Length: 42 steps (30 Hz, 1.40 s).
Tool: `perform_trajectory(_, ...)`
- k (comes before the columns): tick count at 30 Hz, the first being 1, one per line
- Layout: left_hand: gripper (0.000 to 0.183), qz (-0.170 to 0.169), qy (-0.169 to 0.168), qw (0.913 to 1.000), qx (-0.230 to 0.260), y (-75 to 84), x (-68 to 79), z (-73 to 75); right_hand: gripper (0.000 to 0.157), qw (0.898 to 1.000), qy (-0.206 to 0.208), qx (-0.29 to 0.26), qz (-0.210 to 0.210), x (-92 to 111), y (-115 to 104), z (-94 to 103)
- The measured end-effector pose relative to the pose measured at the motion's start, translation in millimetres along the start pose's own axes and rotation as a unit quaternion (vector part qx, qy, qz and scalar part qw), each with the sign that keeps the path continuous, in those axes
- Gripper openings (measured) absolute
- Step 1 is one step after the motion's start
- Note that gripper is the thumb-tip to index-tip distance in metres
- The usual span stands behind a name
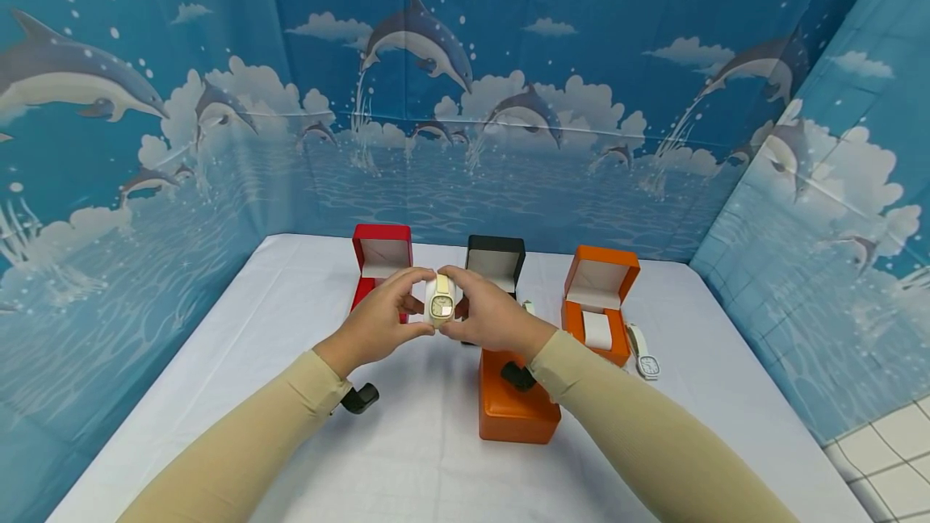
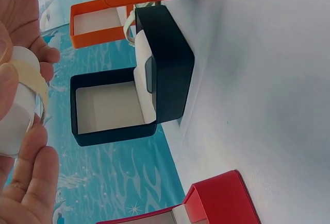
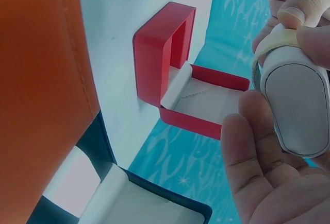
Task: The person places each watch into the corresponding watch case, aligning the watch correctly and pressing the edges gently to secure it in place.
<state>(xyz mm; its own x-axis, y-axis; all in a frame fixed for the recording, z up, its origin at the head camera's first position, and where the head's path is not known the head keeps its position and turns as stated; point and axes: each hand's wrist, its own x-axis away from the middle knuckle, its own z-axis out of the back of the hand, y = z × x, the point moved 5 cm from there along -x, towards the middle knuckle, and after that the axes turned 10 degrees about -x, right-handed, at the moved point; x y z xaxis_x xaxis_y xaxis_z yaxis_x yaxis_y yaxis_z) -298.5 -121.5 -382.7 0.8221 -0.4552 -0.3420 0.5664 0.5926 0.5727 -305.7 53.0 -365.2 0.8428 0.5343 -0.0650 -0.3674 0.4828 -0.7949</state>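
A cream-strapped watch [image 1: 440, 307] with a squarish face is wrapped round a white watch cushion [image 3: 296, 112]. My left hand [image 1: 385, 320] grips it from the left, thumb below and fingers above. From the other side my right hand [image 1: 497, 315] holds it the same way, so the dial faces me. In the left wrist view the cream strap [image 2: 32, 80] bends over the cushion between the fingers. Behind the hands stand an open red watch box [image 1: 382, 231] and an open black watch box [image 1: 496, 244], both partly hidden.
An open orange box [image 1: 616, 349] with a white cushion [image 1: 597, 331] stands at the right, a white watch [image 1: 646, 363] beside it. A closed orange box [image 1: 517, 426] sits below my right wrist. Another strap [image 1: 528, 307] peeks out behind the right hand. White cloth [image 1: 407, 458] covers the table.
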Motion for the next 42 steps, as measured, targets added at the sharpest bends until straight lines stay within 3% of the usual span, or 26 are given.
perform_trajectory(20, 0.075, 0.010, -0.007, 0.9999, -0.008, -2.1, 0.5, 0.1, 0.074, 1.000, 0.002, -0.002, -0.004, -3.7, 1.1, -4.4)
perform_trajectory(42, 0.076, 0.017, -0.009, 0.9996, -0.019, -3.7, 0.7, 2.8, 0.082, 1.000, 0.009, -0.002, -0.011, -4.1, 1.2, -6.4)
